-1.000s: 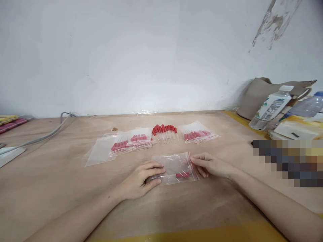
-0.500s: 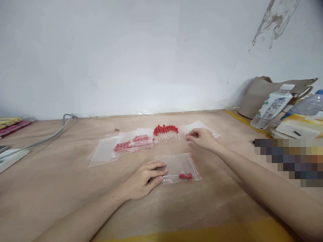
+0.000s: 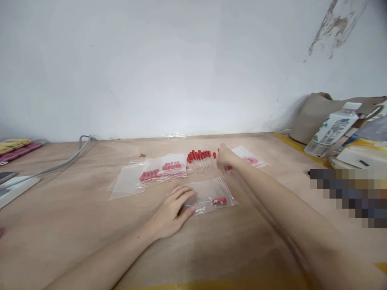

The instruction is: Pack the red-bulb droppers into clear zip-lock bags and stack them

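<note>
My left hand (image 3: 173,211) rests on the table with its fingers spread, the tips on the left edge of a clear zip bag (image 3: 205,189). Inside that bag lies a dropper with a red bulb (image 3: 219,200). My right hand (image 3: 225,156) reaches to the right end of a row of droppers (image 3: 199,159) with red bulbs and thin clear stems. Its fingers are blurred and partly hidden by the hand itself, so I cannot see what they hold. Single red bulbs show close beside it.
Filled bags of droppers (image 3: 149,174) and flat bags (image 3: 127,183) lie left of the row. More zip bags (image 3: 246,155) lie behind my right hand. A bottle (image 3: 332,129) and a grey-brown bag (image 3: 305,117) stand at the right. A cable (image 3: 63,165) runs along the left.
My right hand has moved left from the zip bags to the end of the dropper row. The bag under my left hand has shifted slightly up and left in view.
</note>
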The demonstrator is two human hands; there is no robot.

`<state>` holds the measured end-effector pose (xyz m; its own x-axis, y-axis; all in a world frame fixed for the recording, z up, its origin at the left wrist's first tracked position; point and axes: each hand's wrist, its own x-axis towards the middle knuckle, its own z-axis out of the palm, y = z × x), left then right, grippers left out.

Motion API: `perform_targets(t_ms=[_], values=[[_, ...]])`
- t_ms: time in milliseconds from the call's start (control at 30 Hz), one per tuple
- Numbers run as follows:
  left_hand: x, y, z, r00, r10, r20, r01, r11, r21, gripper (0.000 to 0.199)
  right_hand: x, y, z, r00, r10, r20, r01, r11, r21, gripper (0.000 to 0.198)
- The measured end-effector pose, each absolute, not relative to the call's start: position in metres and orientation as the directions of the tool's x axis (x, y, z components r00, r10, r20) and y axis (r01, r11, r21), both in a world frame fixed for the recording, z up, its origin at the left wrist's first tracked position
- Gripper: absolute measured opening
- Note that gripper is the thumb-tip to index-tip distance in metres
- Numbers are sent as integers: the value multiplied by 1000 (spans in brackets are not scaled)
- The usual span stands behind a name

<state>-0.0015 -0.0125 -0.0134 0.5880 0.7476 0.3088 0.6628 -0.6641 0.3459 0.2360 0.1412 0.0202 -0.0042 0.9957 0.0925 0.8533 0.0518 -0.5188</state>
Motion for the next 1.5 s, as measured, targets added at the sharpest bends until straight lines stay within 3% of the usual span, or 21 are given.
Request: perform_targets(t_ms=[100, 167, 233, 433, 600, 667, 767, 867, 933, 1033, 1200, 1300, 1400, 1500], values=[[-2, -11, -15, 604, 747, 277, 673, -664, 325, 33, 261, 110, 18, 72, 964, 256, 709, 131, -693, 58], [-2, -10, -16, 609, 754, 247, 682, -656, 323, 34, 278, 84, 7, 141, 940, 311, 472, 213, -856, 58], [-1, -9, -15, 618, 757, 213, 683, -651, 330, 35, 290, 59, -8, 229, 928, 294, 249, 236, -939, 57], [0, -8, -11, 658, 741, 133, 680, -661, 316, 39, 288, 24, -28, 322, 940, 111, -102, 151, -983, 45], [0, -8, -12, 639, 756, 142, 705, -650, 285, 40, 276, 15, -25, 182, 982, -58, -316, 3, -949, 22], [0, -8, -12, 635, 759, 141, 709, -646, 283, 40, 280, 11, -23, 57, 993, -105, -295, -84, -952, 16], [0, -9, -11, 635, 759, 143, 708, -646, 284, 40, 295, 9, -20, -192, 972, -137, -36, -146, -989, 17], [0, -9, -11, 637, 754, 160, 701, -653, 289, 41, 310, 11, -15, -334, 938, -88, 291, 14, -956, 20], [0, -9, -12, 638, 752, 164, 699, -655, 287, 40, 314, 12, -13, -366, 931, -20, 403, 139, -904, 21], [-1, -9, -12, 641, 751, 159, 701, -657, 277, 39, 308, 12, -13, -392, 919, 46, 437, 230, -870, 22], [0, -9, -12, 640, 749, 169, 701, -660, 270, 40, 287, 14, -25, -325, 944, 55, 400, 190, -897, 26], [0, -9, -12, 640, 749, 172, 698, -660, 277, 39, 284, 17, -30, -296, 943, 150, 439, 274, -856, 26], [0, -9, -12, 642, 749, 166, 699, -660, 276, 39, 292, 20, -23, -483, 861, 160, 454, 402, -795, 25], [0, -9, -12, 641, 750, 163, 705, -659, 262, 39, 304, 24, -7, -586, 809, 44, 435, 360, -825, 27]])
